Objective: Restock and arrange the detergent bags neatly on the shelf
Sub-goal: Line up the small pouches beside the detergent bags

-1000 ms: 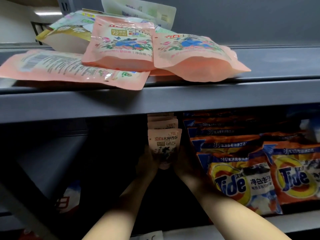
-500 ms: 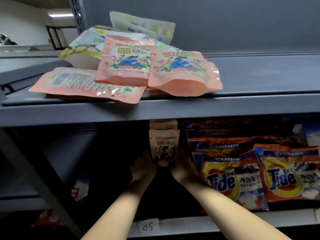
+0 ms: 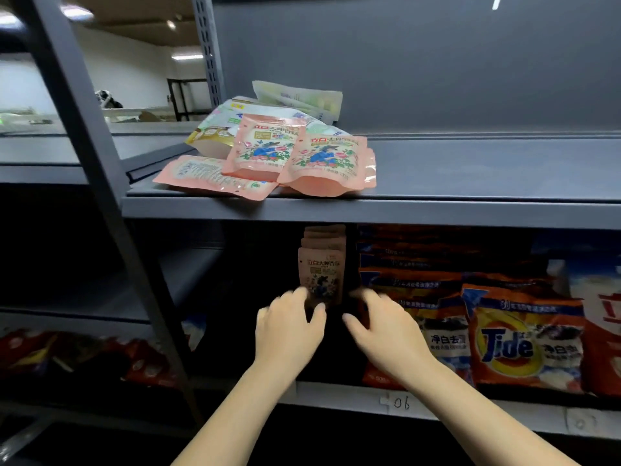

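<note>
Hands come off the standing pouch row

Head view: the left hand (image 3: 289, 326) and right hand (image 3: 383, 331), a second ago pressed to the front pink pouch (image 3: 322, 275) on the lower shelf (image 3: 336, 395), now hover empty, fingers loosely spread; that row seems straightened, while the loose pink bags (image 3: 285, 156) lie unsorted above.

The grey shelving unit (image 3: 470, 210) looks like painted metal with a smooth matt finish, and the slanted grey upright post (image 3: 100, 183) on the left seems the same stuff. The pink flower-printed detergent pouches (image 3: 322, 163) lying on top are soft plastic film, pretty glossy, with shiny highlights on the crimped edges, and the pale green-and-white pouches (image 3: 295, 102) behind them have the same slick look. Down below, the orange Tide bags (image 3: 524, 338) are glossy printed plastic too, a bit crinkled, and the little white number labels (image 3: 400, 403) on the shelf lip look like plain matt paper.
</note>
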Available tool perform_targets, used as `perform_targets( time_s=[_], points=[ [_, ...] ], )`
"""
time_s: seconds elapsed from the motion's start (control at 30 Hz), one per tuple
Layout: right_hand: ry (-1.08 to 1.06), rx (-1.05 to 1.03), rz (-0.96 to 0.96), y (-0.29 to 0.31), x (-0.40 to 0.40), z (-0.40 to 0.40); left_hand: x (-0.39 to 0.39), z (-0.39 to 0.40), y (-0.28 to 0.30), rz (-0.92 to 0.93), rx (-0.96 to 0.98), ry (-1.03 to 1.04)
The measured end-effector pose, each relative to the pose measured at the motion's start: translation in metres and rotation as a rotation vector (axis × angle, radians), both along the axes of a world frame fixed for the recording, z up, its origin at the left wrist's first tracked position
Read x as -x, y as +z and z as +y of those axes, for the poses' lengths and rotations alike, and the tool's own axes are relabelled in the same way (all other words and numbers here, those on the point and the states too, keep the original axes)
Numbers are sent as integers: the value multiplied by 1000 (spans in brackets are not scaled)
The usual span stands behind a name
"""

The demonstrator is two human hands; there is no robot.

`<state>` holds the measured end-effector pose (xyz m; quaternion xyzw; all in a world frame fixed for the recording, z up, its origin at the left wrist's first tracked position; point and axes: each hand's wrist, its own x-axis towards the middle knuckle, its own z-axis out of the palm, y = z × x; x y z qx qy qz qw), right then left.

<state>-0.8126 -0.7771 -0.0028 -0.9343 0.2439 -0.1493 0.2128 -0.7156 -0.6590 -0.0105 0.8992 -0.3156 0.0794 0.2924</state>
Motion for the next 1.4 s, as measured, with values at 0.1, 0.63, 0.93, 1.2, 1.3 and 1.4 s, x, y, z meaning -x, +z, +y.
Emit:
perform_targets(
  time_s=[0.1,0.63,0.93,1.2,1.3,1.4],
  points=[
    [95,16,-140,24,19,7,22,12,23,-110,151,-35],
    [-63,-146,-475,180,-32,-14,-86,27,196,-36,290,190],
    [-233,-251,-135,204,-71,-10,-137,2,209,410,415,121],
    [-225,-676,-281,210,-77,-13,-138,2,221,721,613,27],
    [-216,-766,-354,209,-72,-18,-138,3,221,690,601,-5],
    [-198,-684,-433,207,-63,-18,-139,3,214,664,678,15]
  ],
)
